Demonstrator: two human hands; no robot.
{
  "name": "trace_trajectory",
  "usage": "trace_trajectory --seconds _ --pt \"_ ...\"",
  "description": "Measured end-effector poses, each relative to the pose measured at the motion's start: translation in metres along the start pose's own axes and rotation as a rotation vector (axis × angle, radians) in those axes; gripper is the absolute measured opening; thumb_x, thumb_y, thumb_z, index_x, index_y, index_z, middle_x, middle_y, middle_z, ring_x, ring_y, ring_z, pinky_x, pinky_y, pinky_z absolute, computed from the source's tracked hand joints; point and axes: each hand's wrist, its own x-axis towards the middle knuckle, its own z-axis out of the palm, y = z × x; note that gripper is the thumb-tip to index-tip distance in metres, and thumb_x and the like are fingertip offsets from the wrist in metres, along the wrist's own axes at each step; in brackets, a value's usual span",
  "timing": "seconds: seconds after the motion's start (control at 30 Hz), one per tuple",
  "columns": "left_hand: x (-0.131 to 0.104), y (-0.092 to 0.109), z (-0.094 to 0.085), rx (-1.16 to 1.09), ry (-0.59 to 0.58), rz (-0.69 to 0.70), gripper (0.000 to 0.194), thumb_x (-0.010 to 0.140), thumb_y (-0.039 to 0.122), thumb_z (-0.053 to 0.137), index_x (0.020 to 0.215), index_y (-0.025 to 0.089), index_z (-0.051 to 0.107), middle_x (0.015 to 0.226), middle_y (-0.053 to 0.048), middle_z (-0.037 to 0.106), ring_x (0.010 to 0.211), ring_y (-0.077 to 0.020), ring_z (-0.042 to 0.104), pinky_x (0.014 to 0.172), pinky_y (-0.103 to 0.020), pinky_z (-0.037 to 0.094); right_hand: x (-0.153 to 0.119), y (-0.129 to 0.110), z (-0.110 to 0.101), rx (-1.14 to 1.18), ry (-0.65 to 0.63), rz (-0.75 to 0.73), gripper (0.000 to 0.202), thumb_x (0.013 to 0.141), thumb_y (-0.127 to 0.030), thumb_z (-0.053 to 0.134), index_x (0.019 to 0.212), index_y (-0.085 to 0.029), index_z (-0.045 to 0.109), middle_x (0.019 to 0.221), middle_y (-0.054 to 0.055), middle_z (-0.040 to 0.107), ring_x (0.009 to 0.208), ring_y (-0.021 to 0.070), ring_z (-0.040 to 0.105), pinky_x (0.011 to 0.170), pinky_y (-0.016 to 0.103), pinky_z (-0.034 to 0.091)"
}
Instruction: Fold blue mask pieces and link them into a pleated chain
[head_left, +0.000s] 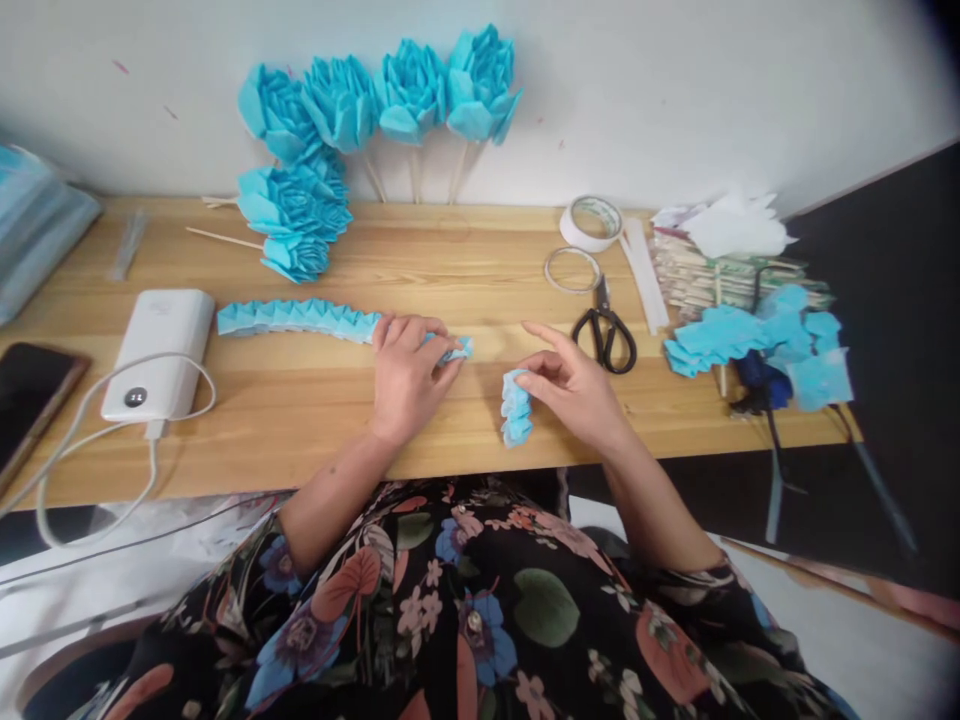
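Observation:
A long pleated strip of blue crepe paper (pixel 300 316) lies across the middle of the wooden table. My left hand (pixel 409 375) is closed over its right end, with a bit of blue paper showing past the fingertips. To the right, my right hand (pixel 570 385) pinches a short ruffled piece of blue paper (pixel 517 412) between thumb and fingers, and the piece hangs down near the table's front edge. The index finger of that hand sticks out. Black-handled scissors (pixel 606 335) rest just beyond my right hand.
Several blue paper flowers (pixel 341 100) on sticks lean on the wall; others lie below. A white tape roll (pixel 591 222) and a thin ring (pixel 572 270) are behind the scissors. A power bank (pixel 159 350) and phone (pixel 34 400) sit left. Bundled sticks (pixel 720 275) and blue scraps (pixel 720 335) lie right.

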Motion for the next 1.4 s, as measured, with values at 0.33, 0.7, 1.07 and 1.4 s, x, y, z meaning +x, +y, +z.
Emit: trace_trajectory --seconds 0.33,0.7,1.07,1.4 --pt "-0.001 -0.001 0.003 0.001 -0.015 0.008 0.009 0.088 0.029 0.066 0.092 0.024 0.072 0.105 -0.006 0.068 0.103 -0.0253 0.058 0.103 -0.05 0.036 0.006 0.013 -0.022 -0.412 0.2 -0.174 0.049 0.08 -0.021 0.067 0.129 -0.026 0.061 0.09 0.002 0.068 0.082 0.0188 0.064 0.079 0.037 0.053" --pt "-0.001 0.001 0.002 -0.01 -0.031 0.004 0.011 0.09 0.03 0.064 0.087 0.023 0.072 0.104 -0.007 0.068 0.101 -0.0251 0.059 0.101 -0.05 0.038 0.009 0.026 -0.022 -0.383 0.223 -0.166 0.033 0.095 -0.033 0.052 0.124 -0.023 0.065 0.092 0.004 0.075 0.081 0.0211 0.07 0.078 0.038 0.055" --pt "-0.001 0.002 0.0 -0.018 -0.03 0.015 0.017 0.092 0.034 0.061 0.088 0.022 0.072 0.104 -0.007 0.069 0.101 -0.0252 0.06 0.102 -0.05 0.038 0.009 0.013 -0.01 -0.404 0.182 -0.187 0.045 0.085 -0.021 0.061 0.13 -0.025 0.06 0.091 0.002 0.072 0.077 0.0182 0.066 0.074 0.034 0.055" --pt "-0.001 0.002 0.0 -0.027 -0.028 0.019 0.022 0.095 0.036 0.057 0.087 0.022 0.073 0.101 -0.007 0.069 0.1 -0.0242 0.06 0.102 -0.05 0.037 0.008 0.018 -0.003 -0.504 0.14 -0.181 0.04 0.092 -0.022 0.053 0.132 -0.026 0.059 0.099 0.003 0.076 0.09 0.0222 0.071 0.086 0.04 0.055"
